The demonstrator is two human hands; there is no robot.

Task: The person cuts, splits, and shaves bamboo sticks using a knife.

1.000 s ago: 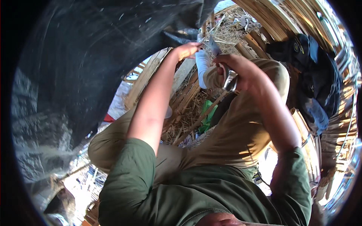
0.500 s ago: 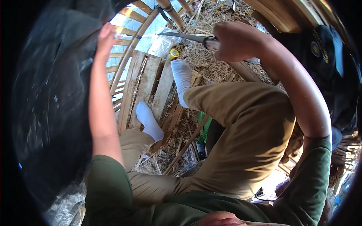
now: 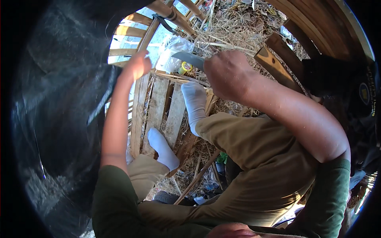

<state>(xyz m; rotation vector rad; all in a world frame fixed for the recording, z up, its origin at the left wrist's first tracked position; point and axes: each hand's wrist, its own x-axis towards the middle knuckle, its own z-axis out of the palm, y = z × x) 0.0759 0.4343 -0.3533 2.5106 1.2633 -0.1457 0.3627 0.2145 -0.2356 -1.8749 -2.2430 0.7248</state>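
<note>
My right hand (image 3: 230,73) is closed in a fist around a knife. The grey, slightly curved knife blade (image 3: 187,59) points left, toward my other hand; the handle is hidden inside my fingers. My left hand (image 3: 138,66) is raised in front of the bamboo slats, its fingers curled and somewhat blurred. What it pinches, if anything, does not show. Beside that hand and forearm hangs a large black plastic sheet (image 3: 67,91), filling the left side.
Below my hands, my socked feet rest on and beside a wooden slatted platform (image 3: 156,107). A yellow tub (image 3: 185,68) and clear plastic (image 3: 170,49) lie beyond it. Dry straw (image 3: 238,23) covers the ground; a bamboo pole (image 3: 276,67) and dark bag (image 3: 345,87) are at right.
My left hand has moved right and nearer, away from the upper edge of the black sheet. The right hand came nearer and slightly left with the knife; the view also shifted.
</note>
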